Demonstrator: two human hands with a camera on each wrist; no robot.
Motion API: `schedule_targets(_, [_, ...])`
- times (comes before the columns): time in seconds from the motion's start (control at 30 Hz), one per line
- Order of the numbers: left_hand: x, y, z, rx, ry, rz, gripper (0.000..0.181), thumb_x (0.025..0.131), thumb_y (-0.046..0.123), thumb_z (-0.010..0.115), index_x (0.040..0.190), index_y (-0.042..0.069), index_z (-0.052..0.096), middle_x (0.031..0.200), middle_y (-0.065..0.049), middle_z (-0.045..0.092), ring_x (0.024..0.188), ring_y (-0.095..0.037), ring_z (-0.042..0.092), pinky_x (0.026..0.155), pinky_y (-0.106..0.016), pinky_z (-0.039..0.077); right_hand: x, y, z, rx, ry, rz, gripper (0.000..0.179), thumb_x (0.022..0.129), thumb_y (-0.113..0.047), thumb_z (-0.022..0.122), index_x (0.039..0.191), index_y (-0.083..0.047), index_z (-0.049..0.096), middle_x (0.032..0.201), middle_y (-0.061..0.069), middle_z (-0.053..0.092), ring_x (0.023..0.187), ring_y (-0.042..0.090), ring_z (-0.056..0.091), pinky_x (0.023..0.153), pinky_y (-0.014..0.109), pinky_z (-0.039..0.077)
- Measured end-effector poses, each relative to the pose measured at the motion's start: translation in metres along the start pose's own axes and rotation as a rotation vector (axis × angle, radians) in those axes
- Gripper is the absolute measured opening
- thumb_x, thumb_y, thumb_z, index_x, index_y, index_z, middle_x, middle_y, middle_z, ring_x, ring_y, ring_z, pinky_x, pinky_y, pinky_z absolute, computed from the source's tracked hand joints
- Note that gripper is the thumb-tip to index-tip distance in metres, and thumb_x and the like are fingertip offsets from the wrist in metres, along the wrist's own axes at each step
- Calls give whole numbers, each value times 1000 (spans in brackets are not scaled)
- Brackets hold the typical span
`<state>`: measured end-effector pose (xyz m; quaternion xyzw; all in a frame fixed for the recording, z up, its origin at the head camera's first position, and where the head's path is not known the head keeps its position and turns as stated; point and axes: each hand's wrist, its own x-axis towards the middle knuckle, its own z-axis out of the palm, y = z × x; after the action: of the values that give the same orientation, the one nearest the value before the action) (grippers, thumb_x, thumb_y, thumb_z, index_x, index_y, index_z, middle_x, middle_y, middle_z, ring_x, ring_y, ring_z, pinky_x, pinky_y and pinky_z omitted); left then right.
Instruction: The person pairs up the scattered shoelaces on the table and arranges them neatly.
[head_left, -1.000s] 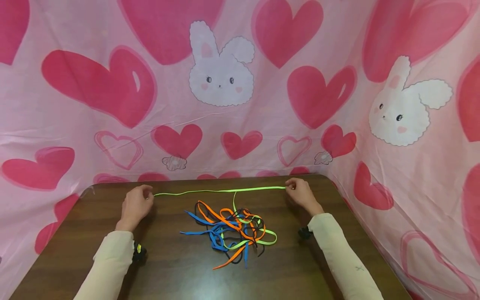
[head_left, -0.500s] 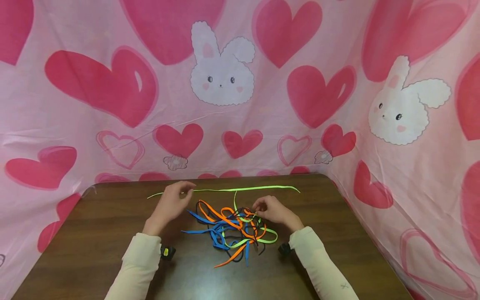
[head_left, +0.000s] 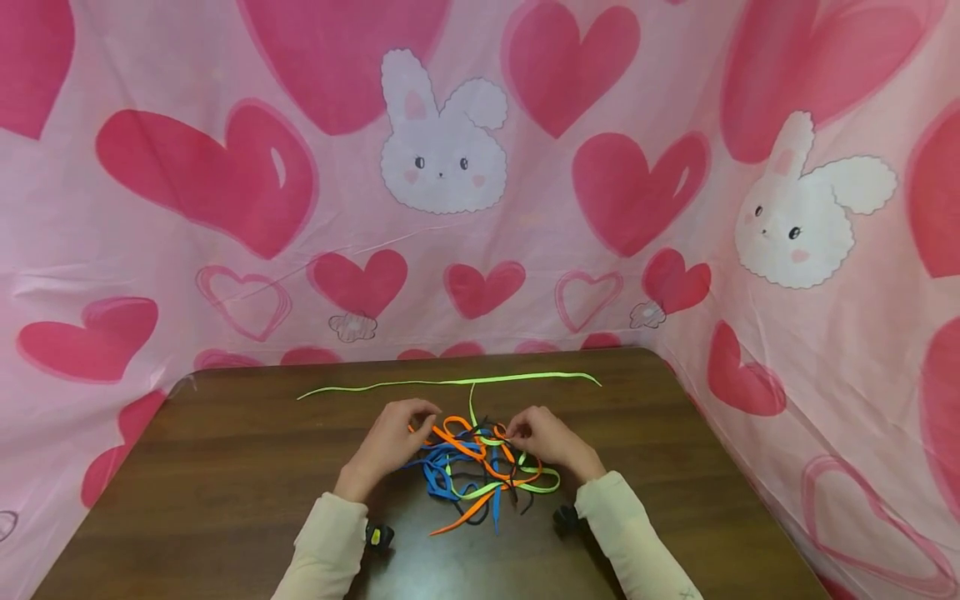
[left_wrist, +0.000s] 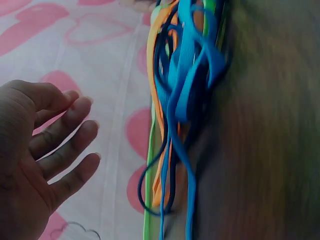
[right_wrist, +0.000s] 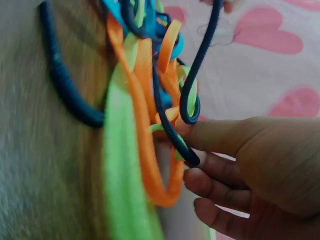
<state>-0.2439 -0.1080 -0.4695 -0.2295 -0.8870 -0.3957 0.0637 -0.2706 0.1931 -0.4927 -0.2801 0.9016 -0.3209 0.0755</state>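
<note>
Between both hands' fingers (head_left: pixel 417 407), tangled laces (head_left: pixel 474 453)

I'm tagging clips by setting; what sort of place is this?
Probably a makeshift indoor work corner: a brown wooden-looking tabletop with a tangle of laces on it, in front of pink sheeting printed with hearts and rabbits.

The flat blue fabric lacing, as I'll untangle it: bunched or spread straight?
Bunched: the left wrist view shows the flat blue fabric lacing looping over itself.
</note>
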Motion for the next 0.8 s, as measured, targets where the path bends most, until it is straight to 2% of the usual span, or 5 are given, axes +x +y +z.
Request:
schedule_targets(0.17, [-1,13,12,-14,-60,36,16,96,6,67,110,3,75,104,-9,75,82,-15,65,76,-32,56,-5,-14,-2,-24,-8,-4,11,99,-6,64,95,-10,74,81,-4,69,68,4,57,65,24,51])
schedule_targets(0.27, [0,20,16,-8,-73,54,17,97,7,68,111,4,75,107,-7,75,91,-16,69,81,-36,57,-8,-26,-4,-15,-5,-21,11,100,-7,63,98,-8,74,84,-2,71,70,4,58,67,24,51])
schedule_targets(0.57, [-5,39,24,-65,-64,77,14,98,12,67,108,7,76,106,-2,73,99,-20,68,87,-50,55,-20,-61,-13,66,-50,-94,12,100,-10,65,105,-3,73,93,8,73,75,4,59,71,23,53])
schedule_targets(0.8, [-9,44,33,-154,-42,120,18,103,26,61,106,17,77,108,5,70,102,-15,66,89,-47,55,-29,-79,-20,86,33,-185,14,98,-12,68,109,-6,75,96,7,74,77,3,61,72,23,56])
